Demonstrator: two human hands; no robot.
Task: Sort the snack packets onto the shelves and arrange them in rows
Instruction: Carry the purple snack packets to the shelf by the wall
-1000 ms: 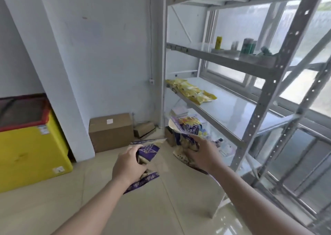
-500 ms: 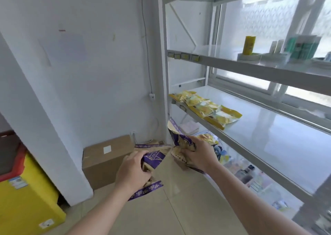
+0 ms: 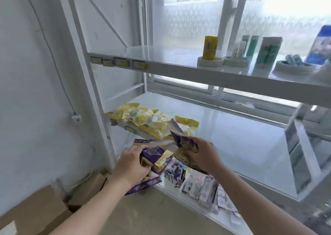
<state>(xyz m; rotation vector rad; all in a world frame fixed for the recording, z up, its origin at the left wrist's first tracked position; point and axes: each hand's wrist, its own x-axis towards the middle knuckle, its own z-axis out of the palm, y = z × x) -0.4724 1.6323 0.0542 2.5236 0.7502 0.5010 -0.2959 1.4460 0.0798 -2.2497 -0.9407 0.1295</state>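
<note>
**Head view: both hands loaded at the middle shelf**

Cardboard box (image 3: 41, 209) sits on the floor, far left. Left hand (image 3: 130, 164) has its fingers curled round a purple bundle (image 3: 152, 152) of packets, held low in front of the shelf edge, probably as reserve stock. Yellow packets (image 3: 146, 121) lie overlapping at the left end of the middle shelf (image 3: 241, 139), so the purple row presumably starts beside them. Right hand (image 3: 202, 154) grips a purple-topped packet (image 3: 184, 141) by its crumpled upper part, just over the shelf front and close to the yellow ones.

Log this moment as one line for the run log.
left grip: holds purple-and-tan foil snack packet | right grip: holds crumpled purple-and-tan foil packet | white glossy shelf: yellow foil packets piled at left end
</note>
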